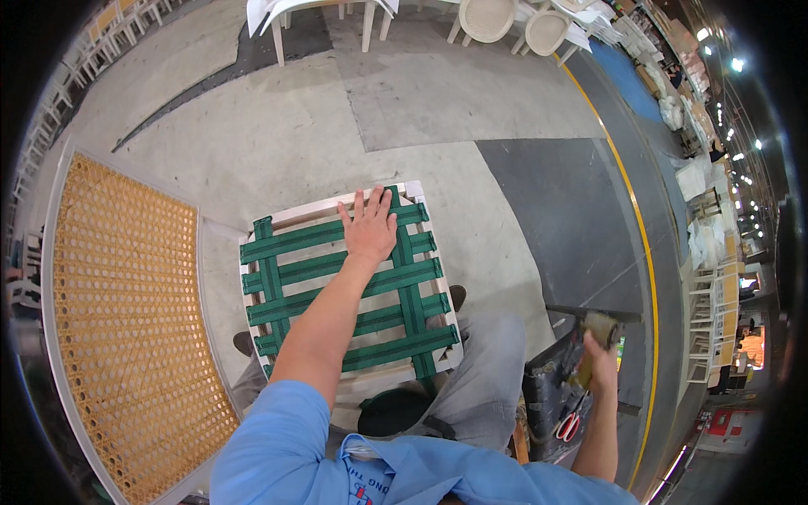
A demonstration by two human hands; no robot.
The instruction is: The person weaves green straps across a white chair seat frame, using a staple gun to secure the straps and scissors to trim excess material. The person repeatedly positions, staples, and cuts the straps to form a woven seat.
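Observation:
A pale wooden chair seat frame [451, 335] lies in front of me, crossed by woven green webbing straps [379, 349]. The strap ends sit along the frame's edges. My left hand [372, 229] lies flat near its far edge, fingers spread, touching the far end of the right-hand lengthwise strap. Out to the right, apart from the chair, my right hand [602, 368] is wrapped round an olive-tan staple gun [600, 326], which is blurred. To the left of the seat stands the chair's white-framed cane backrest [135, 328].
Red-handled scissors [568, 427] rest on a dark surface [543, 383] beside my right leg. A round dark object [394, 412] is between my legs. White chairs [486, 18] stand at the far side. A yellow line [641, 227] runs along the floor on the right.

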